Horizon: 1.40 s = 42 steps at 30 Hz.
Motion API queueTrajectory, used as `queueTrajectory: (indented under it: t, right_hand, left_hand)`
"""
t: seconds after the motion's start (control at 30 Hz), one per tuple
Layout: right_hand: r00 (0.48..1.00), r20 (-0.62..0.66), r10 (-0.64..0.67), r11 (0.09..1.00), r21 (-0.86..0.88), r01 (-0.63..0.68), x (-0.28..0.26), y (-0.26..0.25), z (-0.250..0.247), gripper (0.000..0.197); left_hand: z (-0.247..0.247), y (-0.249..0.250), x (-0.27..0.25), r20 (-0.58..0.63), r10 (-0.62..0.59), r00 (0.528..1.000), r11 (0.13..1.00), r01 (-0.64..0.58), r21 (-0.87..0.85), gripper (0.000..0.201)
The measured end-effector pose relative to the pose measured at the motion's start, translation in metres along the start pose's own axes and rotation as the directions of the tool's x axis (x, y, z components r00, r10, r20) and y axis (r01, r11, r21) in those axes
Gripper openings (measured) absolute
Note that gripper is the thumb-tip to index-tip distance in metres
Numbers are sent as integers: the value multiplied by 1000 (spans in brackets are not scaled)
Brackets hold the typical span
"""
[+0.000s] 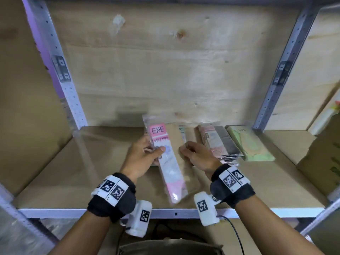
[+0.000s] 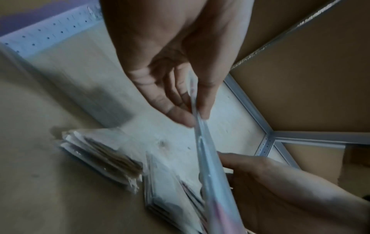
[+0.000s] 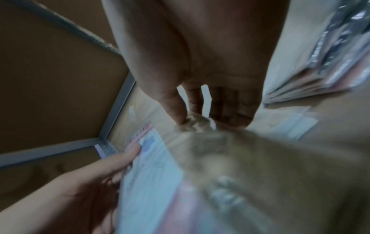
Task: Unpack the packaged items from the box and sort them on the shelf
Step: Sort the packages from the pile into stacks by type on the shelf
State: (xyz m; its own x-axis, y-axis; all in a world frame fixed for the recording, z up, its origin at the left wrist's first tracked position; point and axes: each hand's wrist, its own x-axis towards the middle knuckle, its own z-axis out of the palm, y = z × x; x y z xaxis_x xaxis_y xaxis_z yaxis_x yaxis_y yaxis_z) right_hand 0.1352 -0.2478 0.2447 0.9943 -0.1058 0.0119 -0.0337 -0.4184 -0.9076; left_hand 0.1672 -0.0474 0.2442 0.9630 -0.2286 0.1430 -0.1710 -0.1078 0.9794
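Plywood-backed shelf (image 1: 64,173) board under both hands: left hand (image 1: 142,156) pinches a pink packet (image 1: 166,162) raised at twelve o'clock; right hand (image 1: 196,155) grips a tan packet (image 3: 230,158) (blurred, probably plastic-wrapped). Sorted packets (image 1: 233,142) lie at two o'clock.

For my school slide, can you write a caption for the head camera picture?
Left hand holds a pink sock packet over the shelf while the right hand pinches a beige packet.

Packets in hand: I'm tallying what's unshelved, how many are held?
2: a pink packet in the left hand, a tan packet in the right hand. Others may be hidden.
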Motion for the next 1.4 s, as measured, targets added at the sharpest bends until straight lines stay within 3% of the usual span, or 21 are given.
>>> queueTrajectory:
  t: [0.07, 0.13, 0.3, 0.4, 0.53, 0.67, 0.73, 0.8, 0.87, 0.93, 1.0, 1.07, 1.23, 1.33, 1.4]
  right_hand:
    - [999, -1, 51, 995, 82, -51, -2, 7, -2, 24]
    - [998, -2, 67, 997, 41, -67, -2, 11, -5, 23]
    - [999, -15, 33, 997, -67, -34, -1, 11, -5, 18]
    - [999, 24, -36, 981, -190, 40, -4, 8, -8, 20]
    - [992, 91, -89, 961, -252, 110, -6, 21, -11, 26]
    - [983, 75, -166, 963, -205, 178, -4, 19, -14, 26]
    - [979, 81, -188, 965, -169, 199, -4, 20, -14, 25]
    - [976, 97, -196, 969, -136, 208, -5, 21, -12, 25]
    - [975, 99, -201, 973, -96, 211, -4, 21, -10, 24]
    - [975, 97, -200, 976, -66, 207, -4, 21, -10, 24]
    - [976, 99, -195, 976, -75, 203, -4, 21, -11, 23]
    - [976, 100, -194, 976, -79, 202, -5, 22, -14, 24]
    - [977, 74, -201, 975, -79, 207, -7, 23, -14, 25]
    - [978, 79, -195, 978, -62, 201, -7, 22, -13, 26]
    - [978, 89, -189, 981, -36, 193, -8, 21, -12, 26]
  left_hand:
    - [6, -5, 3, 57, -64, 996, 998, 63, 22, 28]
    - [6, -7, 6, 54, -94, 994, 996, 94, -3, 28]
    - [-9, -7, 22, -109, -82, 991, 992, 71, -103, 28]
    - [-25, -8, 30, -192, -38, 981, 999, 44, 24, 27]
    - [-16, -14, 34, -66, 25, 997, 963, -6, 268, 39]
    - [-12, -3, 33, -75, 100, 992, 896, -57, 441, 53]
    - [-8, -1, 31, -51, 22, 998, 951, -5, 308, 54]
    - [-5, -1, 26, -6, -98, 995, 994, 98, 37, 52]
    - [-2, 0, 21, 57, -217, 974, 959, 224, -175, 49]
    - [2, -1, 19, 87, -268, 959, 923, 282, -262, 48]
    - [2, -1, 20, 59, -237, 970, 947, 244, -209, 48]
    - [-2, 0, 24, 7, -155, 988, 987, 155, -39, 52]
    - [-9, -2, 25, -35, -39, 999, 974, 45, 223, 63]
    - [-6, -1, 22, -21, -87, 996, 987, 89, 135, 63]
    - [-5, -1, 20, 14, -203, 979, 978, 203, -49, 54]
